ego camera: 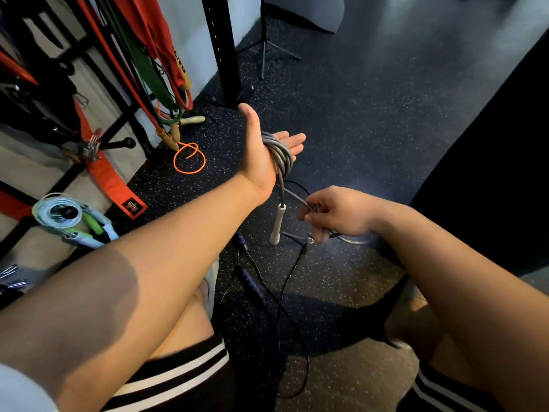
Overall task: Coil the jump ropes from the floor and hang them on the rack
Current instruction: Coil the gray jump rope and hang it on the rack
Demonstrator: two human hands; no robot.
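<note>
A grey jump rope point(283, 153) is wound in several loops around my left hand point(261, 150), which is held out flat with straight fingers and thumb up. One white handle point(277, 223) dangles below that hand. My right hand point(335, 214) pinches the free strand of the grey rope and grips its other handle end. A black jump rope point(279, 295) with dark handles lies loose on the floor between my knees. An orange rope point(189, 159) lies looped on the floor by the rack point(118, 126). A coiled light-blue rope point(59, 214) hangs on a rack peg at the left.
Red and green resistance bands point(148, 63) hang from the rack. A black upright post point(222, 49) and a tripod stand point(264, 49) are farther back. A dark wall or panel point(490, 173) stands at the right. The floor is dark speckled rubber.
</note>
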